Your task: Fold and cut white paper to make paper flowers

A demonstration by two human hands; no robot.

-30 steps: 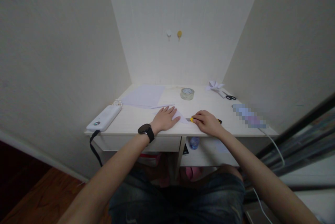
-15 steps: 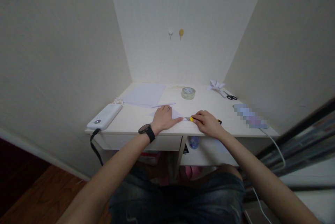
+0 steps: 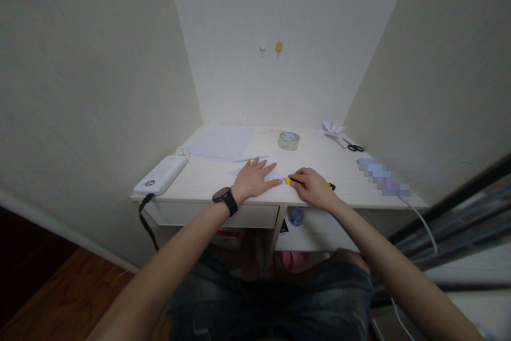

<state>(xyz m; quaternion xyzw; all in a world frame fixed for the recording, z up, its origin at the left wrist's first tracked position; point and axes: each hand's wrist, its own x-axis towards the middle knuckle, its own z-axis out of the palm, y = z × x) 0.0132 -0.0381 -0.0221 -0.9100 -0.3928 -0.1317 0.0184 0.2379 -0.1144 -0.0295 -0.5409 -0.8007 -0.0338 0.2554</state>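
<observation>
My left hand lies flat with fingers spread on a small piece of white paper near the front edge of the white desk. A black watch is on that wrist. My right hand is closed round a yellow and black utility knife. The knife's tip sits at the paper's right edge, close to my left fingertips.
A white power bank with a black strap lies at the desk's left front. Sheets of white paper lie behind, a tape roll at the back middle, folded paper and scissors at the back right. Walls close in on three sides.
My right hand has drawn the knife a little to the left, toward my left fingertips. My left hand stays flat on the paper. The view has shifted slightly.
</observation>
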